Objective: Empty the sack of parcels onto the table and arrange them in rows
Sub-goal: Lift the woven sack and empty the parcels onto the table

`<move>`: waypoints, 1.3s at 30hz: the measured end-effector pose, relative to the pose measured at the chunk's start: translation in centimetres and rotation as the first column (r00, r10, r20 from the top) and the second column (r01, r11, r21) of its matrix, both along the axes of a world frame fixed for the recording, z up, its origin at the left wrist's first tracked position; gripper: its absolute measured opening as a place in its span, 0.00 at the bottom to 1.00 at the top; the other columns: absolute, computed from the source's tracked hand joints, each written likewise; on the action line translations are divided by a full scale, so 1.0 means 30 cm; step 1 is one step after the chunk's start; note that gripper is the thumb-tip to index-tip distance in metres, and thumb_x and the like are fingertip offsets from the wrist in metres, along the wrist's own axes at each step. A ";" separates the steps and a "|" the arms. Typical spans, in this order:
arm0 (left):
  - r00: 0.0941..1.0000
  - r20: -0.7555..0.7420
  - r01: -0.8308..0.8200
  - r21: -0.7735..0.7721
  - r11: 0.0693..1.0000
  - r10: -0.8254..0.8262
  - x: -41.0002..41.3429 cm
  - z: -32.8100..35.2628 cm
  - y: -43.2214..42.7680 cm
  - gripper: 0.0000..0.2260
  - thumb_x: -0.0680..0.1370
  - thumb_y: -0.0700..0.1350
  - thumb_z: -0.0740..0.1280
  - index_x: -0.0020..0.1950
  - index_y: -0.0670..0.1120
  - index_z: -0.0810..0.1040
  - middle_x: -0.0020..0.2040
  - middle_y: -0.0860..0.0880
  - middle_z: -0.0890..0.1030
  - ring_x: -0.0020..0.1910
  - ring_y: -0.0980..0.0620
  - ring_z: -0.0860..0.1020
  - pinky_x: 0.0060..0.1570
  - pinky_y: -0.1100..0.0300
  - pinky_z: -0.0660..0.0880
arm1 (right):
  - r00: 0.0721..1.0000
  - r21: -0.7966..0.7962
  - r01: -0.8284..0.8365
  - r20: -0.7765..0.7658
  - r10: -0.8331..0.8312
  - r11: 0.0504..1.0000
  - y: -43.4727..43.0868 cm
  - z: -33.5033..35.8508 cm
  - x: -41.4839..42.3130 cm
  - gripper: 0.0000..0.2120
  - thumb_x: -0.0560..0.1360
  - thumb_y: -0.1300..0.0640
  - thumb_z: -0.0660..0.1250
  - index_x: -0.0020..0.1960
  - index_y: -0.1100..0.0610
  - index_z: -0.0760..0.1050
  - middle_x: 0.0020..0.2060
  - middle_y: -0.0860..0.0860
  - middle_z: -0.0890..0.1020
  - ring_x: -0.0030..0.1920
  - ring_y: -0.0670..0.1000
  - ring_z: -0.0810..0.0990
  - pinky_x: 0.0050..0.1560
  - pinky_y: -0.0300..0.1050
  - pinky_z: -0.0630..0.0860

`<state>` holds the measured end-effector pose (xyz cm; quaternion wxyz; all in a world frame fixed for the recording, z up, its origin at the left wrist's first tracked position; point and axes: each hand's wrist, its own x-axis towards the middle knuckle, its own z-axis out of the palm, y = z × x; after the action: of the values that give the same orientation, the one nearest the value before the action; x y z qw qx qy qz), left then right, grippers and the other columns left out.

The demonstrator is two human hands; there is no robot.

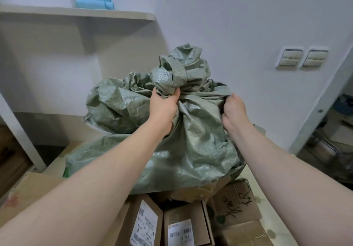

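The left hand [164,106] was clenched on a thick bunch of cloth near the top of the green woven sack [191,150], fingers curled round the gathered fabric. The right hand [234,108] gripped a fold on the sack's right side, fingers dug into the cloth and the thumb side turned toward the camera. Both bare forearms reached up and forward from the bottom corners of the view.

The sack stood crumpled and bulging in the middle of the view, its twisted top rising above both hands. Its lower part hung down over a heap of cardboard parcels [236,205] on the worktop [277,230]. The parcels showed just under the sack's lower edge. One bore dark handwriting. Two others, a box [147,224] and its neighbour [184,228], carried white shipping labels with barcodes. A larger flat carton [32,192] lay to the left, partly under the left forearm.

Behind the sack a pale shelf [76,13] ran along the wall, with blue rolls [94,2] lying on it. Two wall switches [301,58] sat side by side at the right. Beyond them was a doorway, where dim, cluttered things could not be made out.
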<state>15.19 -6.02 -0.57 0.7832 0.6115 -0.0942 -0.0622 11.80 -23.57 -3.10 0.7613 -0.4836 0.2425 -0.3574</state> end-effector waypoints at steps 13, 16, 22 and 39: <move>0.975 -0.124 0.190 0.053 0.980 -0.183 -0.045 -0.109 -0.133 0.34 0.64 0.56 0.79 0.67 0.52 0.71 0.59 0.51 0.80 0.56 0.48 0.80 0.60 0.48 0.76 | 0.661 0.002 -0.750 -0.018 0.750 0.662 0.008 -0.004 -0.264 0.33 0.68 0.52 0.77 0.69 0.60 0.71 0.60 0.60 0.81 0.58 0.57 0.82 0.59 0.53 0.79; 0.898 -0.257 0.367 -0.015 0.930 -0.358 -0.005 -0.120 -0.180 0.56 0.46 0.66 0.81 0.72 0.54 0.68 0.62 0.49 0.80 0.57 0.46 0.81 0.59 0.48 0.76 | 0.726 -0.181 -0.686 -0.247 0.642 0.705 0.049 -0.011 -0.205 0.45 0.61 0.51 0.83 0.73 0.56 0.66 0.61 0.57 0.81 0.60 0.56 0.81 0.63 0.55 0.76; 0.911 -0.186 0.395 0.137 0.908 -0.368 -0.074 -0.050 -0.097 0.48 0.66 0.61 0.76 0.76 0.52 0.50 0.69 0.50 0.68 0.67 0.48 0.70 0.66 0.55 0.68 | 0.868 -0.368 -0.490 -0.290 0.403 0.791 0.128 -0.036 -0.153 0.24 0.70 0.64 0.76 0.64 0.56 0.76 0.53 0.52 0.85 0.56 0.53 0.84 0.52 0.47 0.82; 0.962 -0.130 0.198 0.936 0.289 -0.240 0.058 -0.138 0.111 0.37 0.72 0.50 0.72 0.77 0.44 0.59 0.72 0.39 0.66 0.68 0.39 0.69 0.66 0.47 0.70 | 0.814 -0.318 0.397 -0.311 -0.491 0.861 -0.023 -0.015 -0.278 0.16 0.72 0.64 0.65 0.59 0.56 0.75 0.47 0.51 0.79 0.46 0.54 0.78 0.46 0.38 0.69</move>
<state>16.92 -2.68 -4.72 0.2637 0.9335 -0.1370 -0.2006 3.47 -24.27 -3.54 0.5300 -0.5608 0.4479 -0.4517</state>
